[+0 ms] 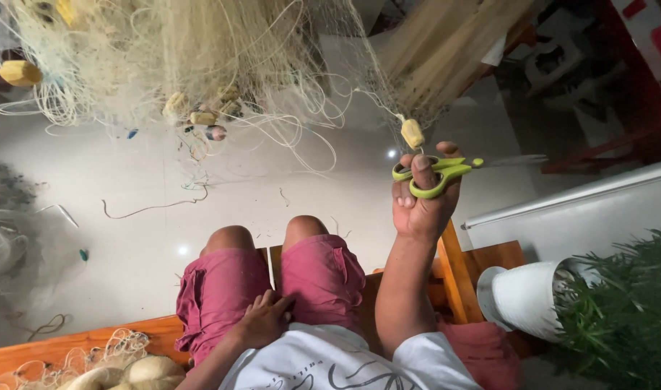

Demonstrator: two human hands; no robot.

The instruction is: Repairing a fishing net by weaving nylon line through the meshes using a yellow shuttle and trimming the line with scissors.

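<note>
A: Status of the hands?

B: Right hand [422,206] is raised, fingers clamped through the green handles of the scissors [446,172], blades pointing right. Left hand [264,318] rests loosely curled on the lap, holding nothing.

A: Location of the net?

B: The fishing net [200,50] hangs overhead. One yellow float [412,133] dangles just above the scissors. Line scraps lie on the floor [128,217].
</note>
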